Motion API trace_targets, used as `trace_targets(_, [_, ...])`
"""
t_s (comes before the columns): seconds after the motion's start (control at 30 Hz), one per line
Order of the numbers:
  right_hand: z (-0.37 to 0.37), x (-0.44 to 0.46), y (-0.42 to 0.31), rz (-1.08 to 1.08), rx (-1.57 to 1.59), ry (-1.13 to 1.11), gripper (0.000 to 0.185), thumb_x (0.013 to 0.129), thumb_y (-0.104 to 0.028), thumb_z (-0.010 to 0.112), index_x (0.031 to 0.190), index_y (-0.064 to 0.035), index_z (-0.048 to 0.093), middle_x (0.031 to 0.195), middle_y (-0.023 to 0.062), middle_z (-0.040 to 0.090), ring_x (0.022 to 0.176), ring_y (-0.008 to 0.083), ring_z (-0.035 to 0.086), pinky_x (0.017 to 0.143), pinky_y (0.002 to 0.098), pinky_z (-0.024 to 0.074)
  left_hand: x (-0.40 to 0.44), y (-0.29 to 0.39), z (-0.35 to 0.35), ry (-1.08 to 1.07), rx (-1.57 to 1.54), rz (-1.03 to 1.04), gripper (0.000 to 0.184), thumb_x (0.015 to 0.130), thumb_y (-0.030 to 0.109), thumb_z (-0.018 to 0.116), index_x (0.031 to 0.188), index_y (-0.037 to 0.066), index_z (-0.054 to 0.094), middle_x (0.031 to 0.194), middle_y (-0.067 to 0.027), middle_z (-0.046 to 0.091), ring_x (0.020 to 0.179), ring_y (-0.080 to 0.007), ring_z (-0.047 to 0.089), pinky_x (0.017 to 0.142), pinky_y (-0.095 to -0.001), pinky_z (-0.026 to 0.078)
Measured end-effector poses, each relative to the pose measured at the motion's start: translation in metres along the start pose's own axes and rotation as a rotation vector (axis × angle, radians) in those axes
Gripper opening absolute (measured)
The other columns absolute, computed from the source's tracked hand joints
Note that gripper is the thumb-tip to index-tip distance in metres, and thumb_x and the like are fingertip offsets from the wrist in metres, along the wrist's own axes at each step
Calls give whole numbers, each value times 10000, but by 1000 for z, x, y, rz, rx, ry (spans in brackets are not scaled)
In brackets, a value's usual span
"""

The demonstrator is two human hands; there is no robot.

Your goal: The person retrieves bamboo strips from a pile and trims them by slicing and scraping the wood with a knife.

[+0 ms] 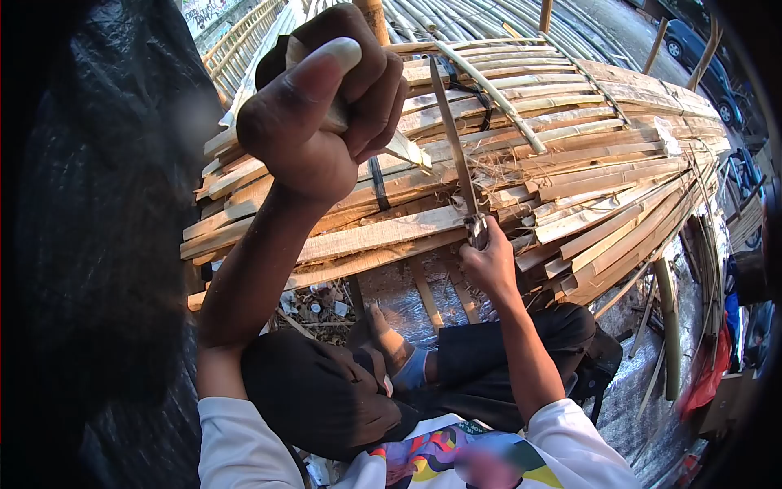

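My left hand is raised high and close to the camera, its fingers wrapped round a bamboo strip. One pale, cut end of that strip sticks out below the fist, while most of it is hidden by my fingers. Lower and to the right, my right hand grips a long-bladed machete by its handle. The blade points up and away from me, apart from the strip's end. Behind both hands lies a large stack of split bamboo slats.
A bamboo ladder-like frame rests on the stack. Dark plastic sheeting hangs at my left. My crossed legs are below the stack. To the right are an upright bamboo pole and a red bag. A blue car stands far back.
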State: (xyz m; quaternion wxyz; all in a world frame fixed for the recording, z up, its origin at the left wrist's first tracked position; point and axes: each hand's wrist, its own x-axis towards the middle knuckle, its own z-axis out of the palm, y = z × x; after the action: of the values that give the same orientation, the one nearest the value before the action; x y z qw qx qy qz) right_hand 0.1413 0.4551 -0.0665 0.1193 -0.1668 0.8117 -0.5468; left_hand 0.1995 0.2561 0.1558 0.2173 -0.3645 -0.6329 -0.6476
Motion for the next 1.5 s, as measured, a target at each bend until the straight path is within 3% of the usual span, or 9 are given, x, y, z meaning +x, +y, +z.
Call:
trace_targets(0.1, [-16, 0, -35, -156, 185, 43, 181, 774, -50, 608, 924, 2, 521, 643, 41, 512, 580, 84, 455, 560, 260, 406, 5, -2, 6, -94, 30, 0, 349, 891, 431, 469, 767, 107, 438, 527, 22, 367, 384, -65, 280, 386, -219, 249])
trace_targets(0.27, [-22, -6, -84, -352, 477, -3, 136, 798, -27, 618, 878, -4, 510, 640, -45, 449, 576, 44, 373, 525, 220, 333, 3, -1, 2, -156, -30, -11, 356, 882, 453, 487, 774, 115, 448, 497, 16, 416, 380, -57, 323, 391, -212, 250])
trace_targets(0.43, [20, 20, -3, -180, 104, -125, 194, 753, -69, 610, 910, -2, 516, 659, 153, 538, 588, 208, 516, 633, 341, 470, -3, -1, -2, -125, -13, 7, 395, 860, 486, 514, 731, 122, 433, 461, 21, 416, 350, -56, 333, 372, -199, 243])
trace_targets(0.5, [0, 28, -18, -178, 97, -96, 185, 769, -42, 581, 950, -9, 557, 661, 6, 472, 619, 88, 418, 581, 265, 390, -5, 3, -10, -115, -6, 0, 405, 852, 492, 522, 693, 134, 420, 435, 36, 401, 341, -45, 336, 365, -190, 245])
trace_targets(0.8, [-11, 5, -73, -483, 365, 53, 181, 741, 13, 605, 913, -16, 557, 625, 64, 525, 573, 65, 450, 548, 255, 411, 1, -2, 10, -194, 36, 6, 423, 839, 507, 544, 686, 135, 412, 430, 42, 406, 318, -45, 347, 341, -197, 244])
trace_targets(0.97, [20, 18, 6, -164, 135, -11, 245, 742, -91, 619, 964, -11, 554, 718, 219, 599, 615, 360, 549, 652, 366, 486, -2, 0, 6, -185, 57, 26, 426, 837, 512, 537, 677, 139, 407, 429, 37, 410, 318, -44, 350, 351, -193, 247])
trace_targets(1.3, [13, 3, -46, -431, 487, 153, 157, 761, 13, 603, 897, -3, 526, 586, 49, 452, 592, 46, 427, 538, 232, 392, -3, 0, 9, -197, 85, 24, 437, 835, 526, 528, 672, 143, 394, 436, 43, 411, 328, -39, 366, 353, -185, 259])
trace_targets(1.43, [48, 15, 35, -60, 42, 8, 259, 769, -90, 593, 1000, 10, 531, 729, 203, 620, 644, 335, 617, 655, 383, 491, -7, 1, 9, -200, 87, 23, 433, 836, 533, 528, 680, 147, 408, 437, 51, 414, 331, -38, 373, 358, -180, 257])
trace_targets(1.5, [33, 13, 24, -23, 130, 116, 298, 765, -98, 581, 1041, 6, 542, 750, 207, 630, 694, 324, 639, 692, 400, 502, -9, 1, 4, -138, 93, 17, 433, 837, 537, 528, 684, 149, 413, 437, 55, 416, 331, -36, 375, 359, -181, 254])
